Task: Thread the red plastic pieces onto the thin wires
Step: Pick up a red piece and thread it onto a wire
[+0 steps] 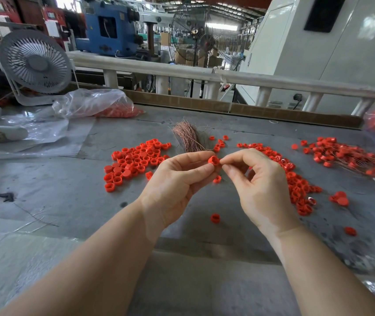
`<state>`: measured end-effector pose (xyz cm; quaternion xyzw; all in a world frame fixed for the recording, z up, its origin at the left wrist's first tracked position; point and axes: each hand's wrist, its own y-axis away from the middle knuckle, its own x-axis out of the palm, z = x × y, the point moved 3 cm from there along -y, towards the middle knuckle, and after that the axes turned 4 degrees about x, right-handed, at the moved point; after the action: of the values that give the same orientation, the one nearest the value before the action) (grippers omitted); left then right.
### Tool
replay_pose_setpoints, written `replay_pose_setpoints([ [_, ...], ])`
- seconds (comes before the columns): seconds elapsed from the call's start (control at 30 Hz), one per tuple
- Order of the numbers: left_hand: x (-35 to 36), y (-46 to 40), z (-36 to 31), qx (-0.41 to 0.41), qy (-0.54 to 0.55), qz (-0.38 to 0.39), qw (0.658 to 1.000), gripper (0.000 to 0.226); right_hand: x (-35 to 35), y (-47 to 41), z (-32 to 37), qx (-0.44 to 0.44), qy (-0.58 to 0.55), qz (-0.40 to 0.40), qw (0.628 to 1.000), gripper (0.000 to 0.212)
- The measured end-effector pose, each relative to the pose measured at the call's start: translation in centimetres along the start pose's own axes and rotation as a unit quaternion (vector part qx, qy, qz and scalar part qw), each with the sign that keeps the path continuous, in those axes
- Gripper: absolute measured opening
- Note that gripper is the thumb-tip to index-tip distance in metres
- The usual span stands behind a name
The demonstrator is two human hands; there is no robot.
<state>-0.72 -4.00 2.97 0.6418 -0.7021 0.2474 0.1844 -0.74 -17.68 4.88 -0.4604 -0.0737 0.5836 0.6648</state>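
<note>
My left hand pinches one red plastic piece at thumb and fingertip, raised over the bench. My right hand is closed to a fine pinch right against that piece, other fingers loosely curled. I take it to be holding a thin wire end, but the wire itself is too fine to see here, so can't confirm.

Step in hand, as I judge it: feeding a wire through the held piece.

Just beyond both hands lies the copper wire bundle. Left of the left hand is a heap of loose red pieces. Right of the right hand is a second loose heap, and further right a pile of pieces already on wires. A few strays lie on the bench below the hands.

Next move calls for steady alignment of wire tip to the piece's hole, push through, then drop the finished one on the far-right pile.
</note>
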Motion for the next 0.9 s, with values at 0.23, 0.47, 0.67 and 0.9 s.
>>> replay_pose_setpoints([
  [0.23,0.04,0.0,0.0,-0.002,-0.003,-0.001,1.0,0.018,-0.06,-0.03,0.19,0.012,-0.047,-0.001,0.999,0.015],
  [0.47,0.17,0.07,0.06,-0.012,0.009,0.009,1.0,0.019,0.0,-0.07,0.28,0.017,-0.052,0.0,0.999,0.017],
  [0.67,0.32,0.25,-0.1,-0.018,-0.004,0.012,1.0,0.02,0.03,-0.01,0.27,0.029,-0.051,0.004,0.998,0.018],
  [0.9,0.37,0.24,-0.14,-0.017,-0.004,0.015,1.0,0.018,-0.03,0.01,0.28,0.029,-0.051,0.002,0.998,0.022],
])
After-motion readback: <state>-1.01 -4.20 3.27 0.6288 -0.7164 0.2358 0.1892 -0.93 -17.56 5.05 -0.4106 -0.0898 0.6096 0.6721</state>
